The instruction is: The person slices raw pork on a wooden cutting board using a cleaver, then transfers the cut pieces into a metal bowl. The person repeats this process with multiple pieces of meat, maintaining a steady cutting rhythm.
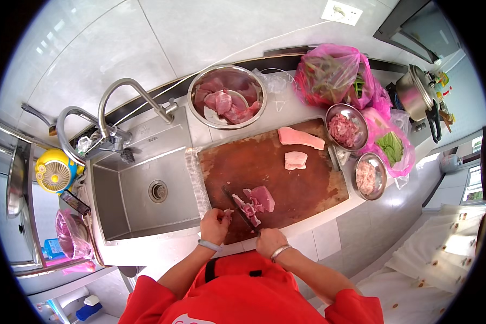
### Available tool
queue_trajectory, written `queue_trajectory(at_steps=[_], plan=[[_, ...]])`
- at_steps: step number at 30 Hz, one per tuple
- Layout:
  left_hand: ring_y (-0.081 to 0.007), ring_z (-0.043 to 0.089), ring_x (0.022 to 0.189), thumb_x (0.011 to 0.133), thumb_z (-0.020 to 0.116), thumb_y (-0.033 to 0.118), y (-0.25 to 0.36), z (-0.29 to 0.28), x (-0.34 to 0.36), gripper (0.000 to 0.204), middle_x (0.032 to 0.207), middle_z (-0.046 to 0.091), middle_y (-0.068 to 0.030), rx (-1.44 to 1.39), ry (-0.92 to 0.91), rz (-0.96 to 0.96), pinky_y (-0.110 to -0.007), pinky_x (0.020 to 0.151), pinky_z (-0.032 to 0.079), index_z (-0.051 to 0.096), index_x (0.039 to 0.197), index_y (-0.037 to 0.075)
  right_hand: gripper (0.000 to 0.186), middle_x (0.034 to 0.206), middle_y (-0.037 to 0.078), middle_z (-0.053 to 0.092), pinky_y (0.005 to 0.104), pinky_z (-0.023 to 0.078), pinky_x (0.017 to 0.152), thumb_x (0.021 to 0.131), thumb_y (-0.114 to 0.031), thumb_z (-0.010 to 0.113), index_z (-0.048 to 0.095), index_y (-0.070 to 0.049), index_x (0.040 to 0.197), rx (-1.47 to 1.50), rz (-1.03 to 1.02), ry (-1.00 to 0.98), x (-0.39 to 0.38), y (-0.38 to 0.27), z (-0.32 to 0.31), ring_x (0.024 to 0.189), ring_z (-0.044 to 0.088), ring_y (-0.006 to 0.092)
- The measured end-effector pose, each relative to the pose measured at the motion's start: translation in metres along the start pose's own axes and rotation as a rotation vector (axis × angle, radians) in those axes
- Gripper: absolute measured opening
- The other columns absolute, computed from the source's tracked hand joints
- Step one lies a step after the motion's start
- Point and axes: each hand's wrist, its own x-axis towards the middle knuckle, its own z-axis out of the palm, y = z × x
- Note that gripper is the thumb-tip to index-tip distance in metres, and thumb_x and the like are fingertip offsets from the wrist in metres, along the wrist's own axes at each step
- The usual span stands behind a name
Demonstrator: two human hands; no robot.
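Note:
Near the front edge of the brown cutting board, my right hand is closed around the handle of a kitchen knife. Its dark blade slants away to the far left, with cut raw meat lying against its right side. Left of the blade, my left hand is closed, pinching a small piece of meat at the board's near left. Farther back on the board lie a long pale pink slab of meat and a smaller pale block. The knife's handle is mostly hidden by my fingers.
Left of the board is a steel sink with a faucet. A large steel bowl of meat stands behind. Two smaller meat bowls, one back and one front, sit right, near pink vegetable bags and a pot.

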Motion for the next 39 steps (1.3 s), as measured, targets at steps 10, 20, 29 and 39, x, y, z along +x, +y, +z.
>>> queue_trajectory(at_steps=[10,20,29,39], plan=[[-0.032,0.056,0.075,0.077,0.064,0.014,-0.008,-0.003,-0.002,0.015,0.079,0.057,-0.0146,0.053,0.081,0.216,-0.04,0.064,0.046,0.056,0.078,0.002,0.025,0.078,0.024,0.062,0.0468,0.048,0.073,0.077,-0.018,0.046,0.063,0.001,0.079,-0.023,-0.011,-0.059,-0.005,-0.007,0.008,0.077,0.061,0.0401],[-0.0318,0.056,0.078,0.072,0.063,0.006,-0.006,-0.009,-0.008,0.011,0.082,0.057,-0.0134,-0.001,-0.047,0.137,-0.038,0.065,0.047,0.054,0.078,0.004,0.025,0.078,0.024,0.062,0.0455,0.049,0.073,0.077,-0.018,0.047,0.063,0.001,0.076,-0.039,-0.04,-0.052,0.001,-0.005,0.016,0.077,0.061,0.0395],[-0.0325,0.057,0.067,0.071,0.063,0.009,-0.011,0.008,0.001,0.012,0.071,0.057,-0.0136,0.139,0.117,0.136,-0.043,0.06,0.046,0.054,0.076,0.004,0.026,0.077,0.024,0.062,0.046,0.049,0.072,0.077,-0.019,0.046,0.063,0.002,0.075,-0.043,-0.003,-0.037,0.012,0.0,0.019,0.075,0.061,0.0398],[-0.0292,0.061,0.062,0.075,0.065,0.02,0.016,-0.008,0.007,0.018,0.066,0.062,-0.0118,0.001,0.057,-0.227,-0.039,0.06,0.049,0.058,0.077,0.004,0.026,0.081,0.027,0.061,0.0454,0.048,0.077,0.075,-0.018,0.049,0.064,0.003,0.078,0.063,0.012,-0.097,0.001,-0.012,0.016,0.081,0.06,0.0413]])
